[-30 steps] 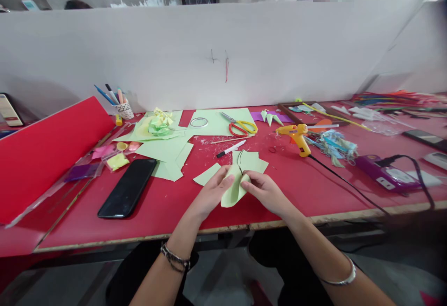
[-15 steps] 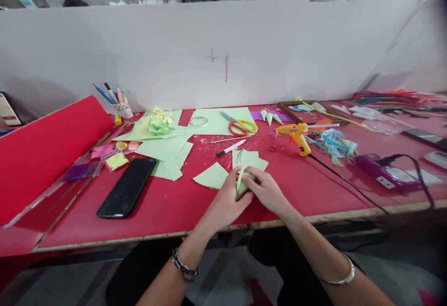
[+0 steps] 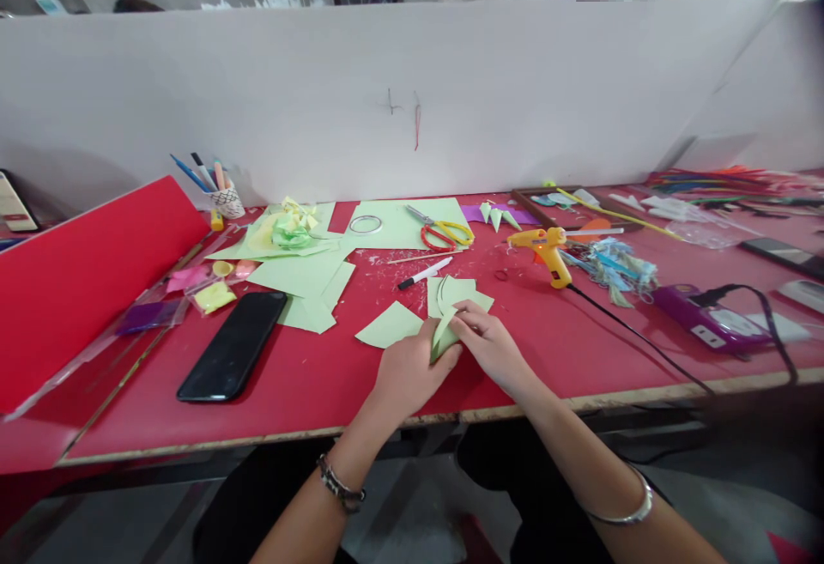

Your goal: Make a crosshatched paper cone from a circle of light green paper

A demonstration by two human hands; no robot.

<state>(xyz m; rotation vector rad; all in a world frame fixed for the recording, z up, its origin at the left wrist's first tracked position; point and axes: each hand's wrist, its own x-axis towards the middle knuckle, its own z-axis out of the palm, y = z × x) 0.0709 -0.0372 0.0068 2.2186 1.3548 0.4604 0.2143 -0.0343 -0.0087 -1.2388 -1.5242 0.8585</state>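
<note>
Between both hands is a curled piece of light green paper (image 3: 442, 336), held above the front part of the red table. My left hand (image 3: 407, 373) closes on its left and lower side. My right hand (image 3: 487, 342) pinches its upper right edge, thumb against the paper. Just beyond the fingers lie more cut green pieces (image 3: 473, 291), and a fan-shaped green piece (image 3: 389, 325) rests to the left. A white marker with a black end (image 3: 425, 273) lies behind them, near scissors (image 3: 444, 232) with red and yellow handles on a green sheet.
A black phone (image 3: 233, 348) lies left of my hands. Crumpled paper (image 3: 293, 227) sits on green sheets behind it. To the right are a yellow glue gun (image 3: 547, 253) with its cord, and a purple power strip (image 3: 711, 319). A white partition (image 3: 289, 100) stands along the back.
The paper has turned between my fingers and now shows a broader, curled face. My left hand has shifted slightly, and the right fingers have moved along the upper edge.
</note>
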